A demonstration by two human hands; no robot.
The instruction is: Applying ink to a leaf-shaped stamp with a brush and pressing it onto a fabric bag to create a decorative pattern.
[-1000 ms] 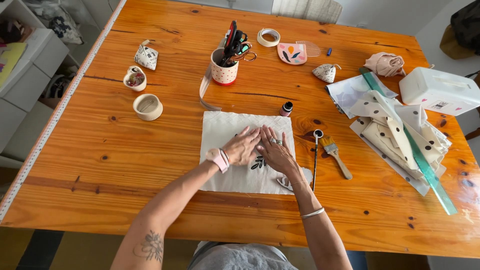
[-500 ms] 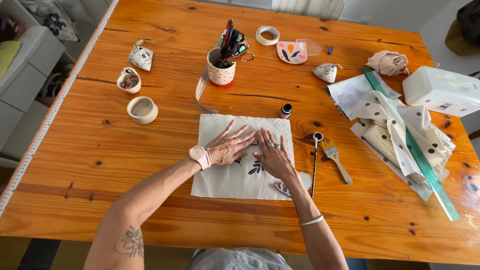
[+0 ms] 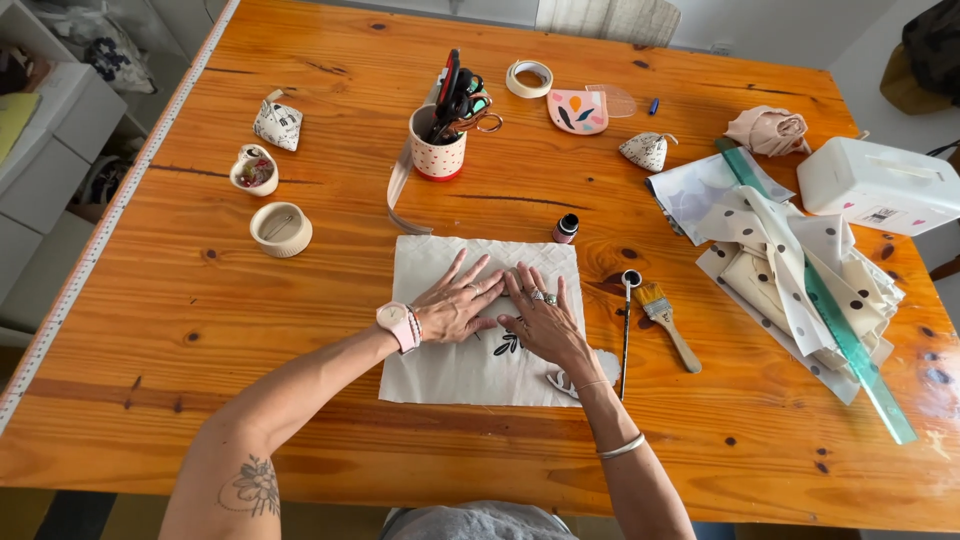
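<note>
Both forearms enter from the near edge of the wooden surface [image 3: 200, 330]. Left hand [image 3: 455, 305] lies palm down on a square of pale cloth [image 3: 440, 370], fingers [image 3: 470, 272] spread flat and pointing away; a pink watch [image 3: 397, 323] sits on that wrist. Right hand [image 3: 540, 322] lies palm down just beside it, fingers [image 3: 545, 283] also spread, rings visible; thumbs of the two hands close together, contact not resolvable. Thin bracelet [image 3: 622, 447] on the right forearm. Neither hand grips anything; both press on the cloth. A dark leaf print [image 3: 508, 343] shows on the cloth between the hands.

The cloth lies flat at the near middle of the surface. Just right of it: a thin long-handled tool [image 3: 626, 325], then a paintbrush [image 3: 667, 322] with a wooden handle. At the cloth's far right corner, a small dark-capped bottle [image 3: 566, 228].

Left of the cloth, apart: a round cream bowl [image 3: 281, 229]; beyond it a small heart-shaped dish [image 3: 253, 169] and a printed cloth pouch [image 3: 277, 124].

Farther back: dotted cup [image 3: 439, 150] holding scissors and pens, tape roll [image 3: 529, 77]. Far right: heap of dotted fabric pieces [image 3: 800, 270], green ruler [image 3: 850, 345], white box [image 3: 880, 185].
</note>
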